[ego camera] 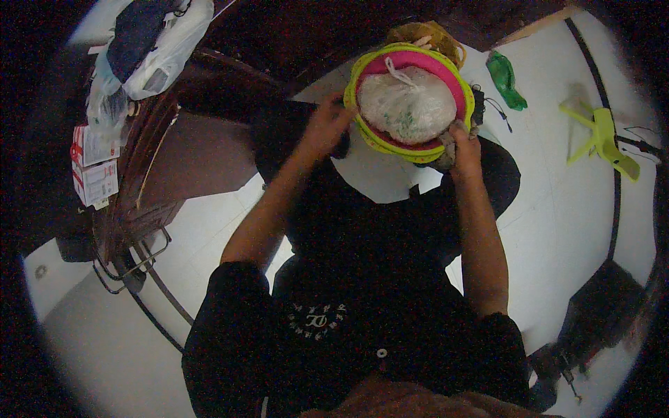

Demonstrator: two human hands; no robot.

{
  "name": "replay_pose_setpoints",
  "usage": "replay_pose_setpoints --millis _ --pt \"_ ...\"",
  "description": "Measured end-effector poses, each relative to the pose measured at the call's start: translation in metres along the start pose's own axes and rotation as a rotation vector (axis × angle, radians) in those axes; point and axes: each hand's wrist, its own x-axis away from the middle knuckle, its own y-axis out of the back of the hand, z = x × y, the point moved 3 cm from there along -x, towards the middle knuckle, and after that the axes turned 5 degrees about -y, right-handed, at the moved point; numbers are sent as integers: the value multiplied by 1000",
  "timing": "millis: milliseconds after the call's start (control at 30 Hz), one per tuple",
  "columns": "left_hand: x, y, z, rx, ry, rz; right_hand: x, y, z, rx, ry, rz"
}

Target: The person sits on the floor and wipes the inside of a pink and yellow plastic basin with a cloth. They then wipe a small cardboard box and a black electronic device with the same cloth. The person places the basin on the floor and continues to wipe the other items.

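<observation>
A round basin [372, 140] with a yellow-green rim and a pink inside is tilted in front of me, above my legs. In it lies a tied plastic bag [407, 107], whitish and see-through with some green on it. My right hand [466, 149] grips a greyish cloth [448, 151] against the basin's lower right rim. At the left rim is my left hand [332, 123], blurred; whether its fingers hold the rim is unclear.
Beyond the basin is a brownish-yellow bag [431, 39]. A green plastic piece [504, 81] and a lime-green plastic stand [601, 138] lie on the right. White boxes [95, 162] and plastic bags [167, 57] rest on dark wooden furniture [204, 151] at left.
</observation>
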Motion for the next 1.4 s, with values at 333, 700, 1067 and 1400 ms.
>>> replay_pose_setpoints --millis 333,700,1067,1400 --pt "2 -49 52 748 351 213 8 -31 27 250 50 1" --pt "-80 -29 89 860 179 -145 -70 -46 74 610 414 -130" --pt "-194 -4 171 1150 156 -565 -92 -75 63 582 92 -15" --pt "-310 41 225 957 10 -487 -107 -86 38 908 500 267"
